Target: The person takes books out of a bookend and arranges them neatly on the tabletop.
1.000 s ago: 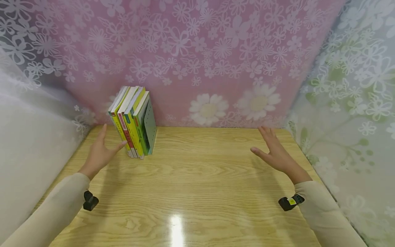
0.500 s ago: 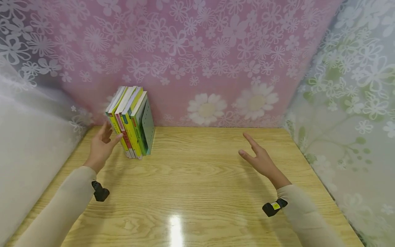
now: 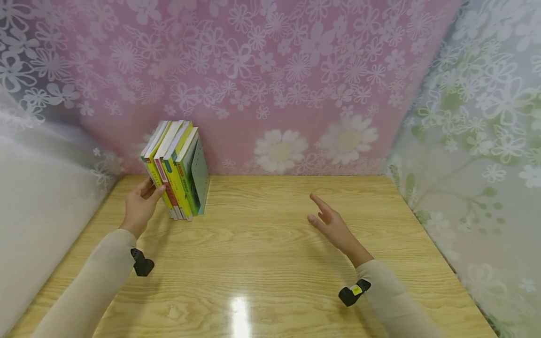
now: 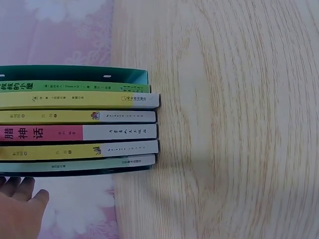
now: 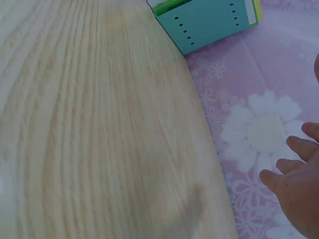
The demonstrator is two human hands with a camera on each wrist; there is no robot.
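Several upright books point(image 3: 177, 188), with yellow, red and green spines, stand in a row at the back left. A teal bookend point(image 5: 209, 27) with small slots flanks the row; its plates show on both sides in the left wrist view. My left hand point(image 3: 138, 209) is at the row's left side, its fingers bent against that side and the thumb near the front spines. In the left wrist view, the left hand point(image 4: 20, 211) lies just beside the outer plate. Holding nothing, my right hand point(image 3: 336, 231) hovers over the table right of the books, fingers loosely extended.
The wood-grain table point(image 3: 253, 244) reaches back to a pink floral curtain point(image 3: 262, 70). A pale curtain point(image 3: 42, 202) bounds the left side, and a white and green floral one point(image 3: 473, 164) the right. Black wrist cameras sit on both sleeves.
My left hand has moved in to the left side of the books, its fingers bending. My right hand has travelled left and nearer over the table. The books stay standing in place.
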